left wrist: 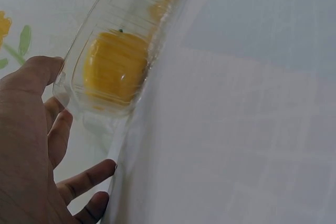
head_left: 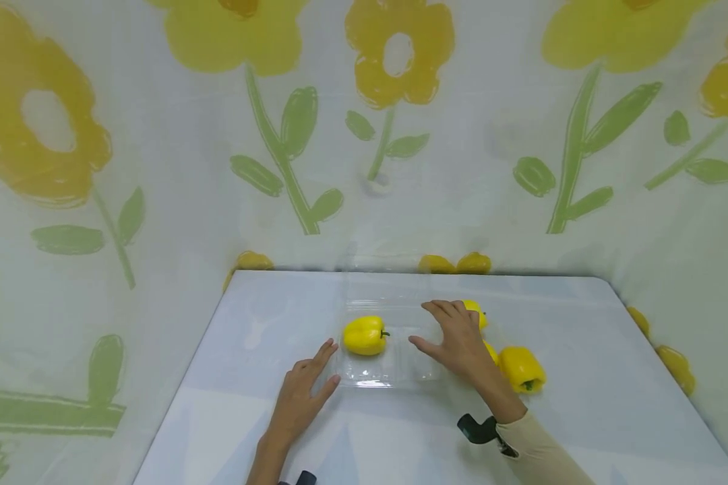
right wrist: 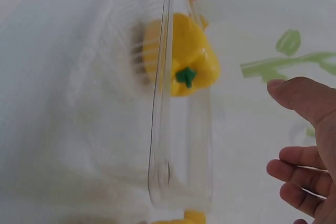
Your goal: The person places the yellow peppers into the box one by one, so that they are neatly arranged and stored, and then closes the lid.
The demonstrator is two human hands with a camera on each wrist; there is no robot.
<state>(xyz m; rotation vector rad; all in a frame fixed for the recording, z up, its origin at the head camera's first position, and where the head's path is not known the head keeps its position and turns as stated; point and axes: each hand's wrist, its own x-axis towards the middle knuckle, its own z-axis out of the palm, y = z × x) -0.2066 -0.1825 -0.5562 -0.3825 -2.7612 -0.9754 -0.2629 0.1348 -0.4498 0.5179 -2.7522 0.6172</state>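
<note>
A clear plastic clamshell box (head_left: 373, 381) lies on the table with its lid (head_left: 388, 283) laid back toward the wall. One yellow bell pepper (head_left: 365, 335) with a green stem sits on its side in the left part of the box. My left hand (head_left: 300, 394) is at the box's left end, fingers spread, with the thumb right at the rim in the left wrist view. Over the right end my right hand (head_left: 458, 340) hovers with thumb and fingers apart, holding nothing. In the right wrist view the pepper (right wrist: 202, 64) shows behind the box's wall.
Right of the box lie more yellow peppers: one in front (head_left: 522, 369), and others partly hidden behind my right hand, including one farther back (head_left: 474, 311). The white table (head_left: 230, 377) meets a flower-printed curtain (head_left: 461, 188) at the back.
</note>
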